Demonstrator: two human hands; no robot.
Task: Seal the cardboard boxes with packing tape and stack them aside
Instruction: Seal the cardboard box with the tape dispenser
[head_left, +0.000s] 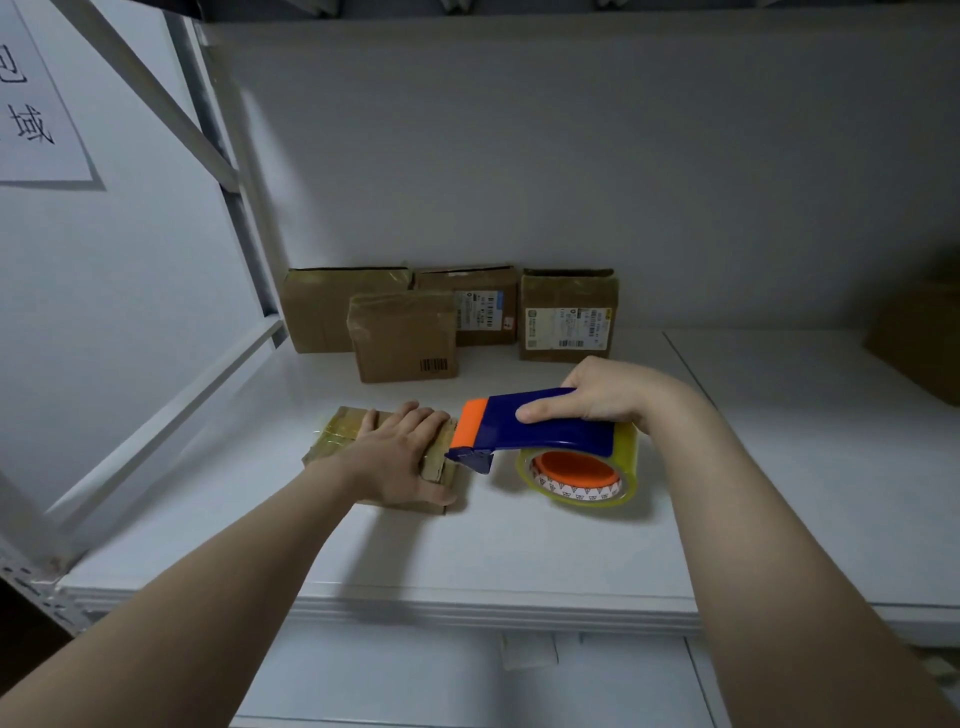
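One small, flat cardboard box (337, 434) lies on the white shelf (467, 561) and serves as reference. Left hand (400, 452): palm down on the box top, fingers straight and slightly spread, thumb along the near right edge; it presses rather than grips. Right hand (608, 395): fingers curled round the blue tape dispenser (519, 421) just right of the box, its orange nose at the box's right edge; contact cannot be confirmed. The tape roll (626, 452) hangs under the dispenser, right of the box. Glossy film already shows on the box's left end. Four boxes (405, 338) stand beyond the box against the wall. Assessment: the box looks light, with worn, soft corners and slick taped faces; it will likely slide under the tape's pull unless pinned from above. For lifting, take it by opposite side edges, not the taped top.
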